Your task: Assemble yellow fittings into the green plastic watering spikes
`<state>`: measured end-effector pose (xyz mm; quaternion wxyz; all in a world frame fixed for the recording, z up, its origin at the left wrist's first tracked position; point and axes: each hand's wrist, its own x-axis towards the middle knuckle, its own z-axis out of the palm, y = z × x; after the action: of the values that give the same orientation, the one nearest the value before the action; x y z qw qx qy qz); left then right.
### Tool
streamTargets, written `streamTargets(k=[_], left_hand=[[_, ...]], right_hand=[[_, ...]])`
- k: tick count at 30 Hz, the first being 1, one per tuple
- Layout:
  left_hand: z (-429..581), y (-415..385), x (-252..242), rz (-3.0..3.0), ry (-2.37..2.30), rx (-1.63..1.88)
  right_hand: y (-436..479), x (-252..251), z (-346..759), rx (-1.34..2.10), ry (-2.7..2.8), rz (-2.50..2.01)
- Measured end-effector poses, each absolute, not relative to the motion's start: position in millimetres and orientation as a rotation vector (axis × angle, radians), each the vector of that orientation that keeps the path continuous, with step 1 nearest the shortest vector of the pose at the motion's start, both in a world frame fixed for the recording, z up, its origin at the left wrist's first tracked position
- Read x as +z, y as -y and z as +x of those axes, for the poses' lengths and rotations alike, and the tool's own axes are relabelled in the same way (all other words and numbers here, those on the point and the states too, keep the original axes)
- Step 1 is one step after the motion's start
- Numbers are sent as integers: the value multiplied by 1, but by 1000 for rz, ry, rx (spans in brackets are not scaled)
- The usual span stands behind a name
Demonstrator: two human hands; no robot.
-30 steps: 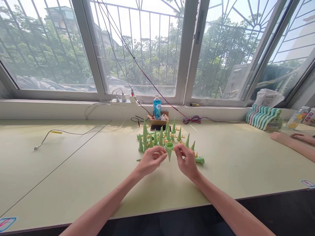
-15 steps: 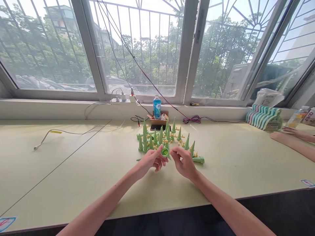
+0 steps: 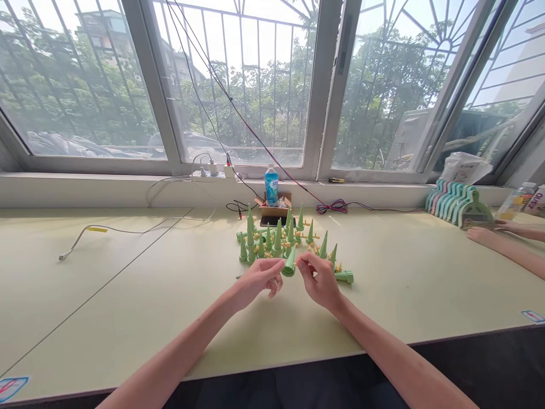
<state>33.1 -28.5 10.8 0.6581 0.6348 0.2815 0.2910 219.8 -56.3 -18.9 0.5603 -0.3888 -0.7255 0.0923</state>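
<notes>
My left hand (image 3: 258, 279) pinches the wide end of a green plastic cone (image 3: 290, 263), which points up and away a little above the table. My right hand (image 3: 317, 278) is closed just right of the cone, fingertips pinched near it; what they hold is too small to make out. Behind both hands stands a cluster of several upright green cones (image 3: 276, 238) with small yellow pieces (image 3: 313, 247) scattered among them. One green cone (image 3: 344, 276) lies on its side right of my right hand.
A pale green table (image 3: 128, 295) runs along a window sill. A water bottle (image 3: 271, 186) and a cardboard box (image 3: 275, 209) stand behind the cones. Cables (image 3: 128, 229) trail left. Another person's forearms (image 3: 502, 241) and stacked coloured parts (image 3: 455, 203) are at far right.
The cone in my left hand has turned over: a second ago its tip pointed down with the open end up, now the tip points up. My hands shifted slightly closer together.
</notes>
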Motion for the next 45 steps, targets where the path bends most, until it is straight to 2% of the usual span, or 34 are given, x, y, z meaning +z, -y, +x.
streamTargets(k=[28,38,45], left_hand=[[42,28,0,1918,-714,1086],[42,31,10,1638,-822,1035],[44,27,6,1566,-846,719]], right_hand=[[51,-19,217,459,1574,-932],[51,-19,219,420,1532,-932],[53,-19,219,393,1657,-898]])
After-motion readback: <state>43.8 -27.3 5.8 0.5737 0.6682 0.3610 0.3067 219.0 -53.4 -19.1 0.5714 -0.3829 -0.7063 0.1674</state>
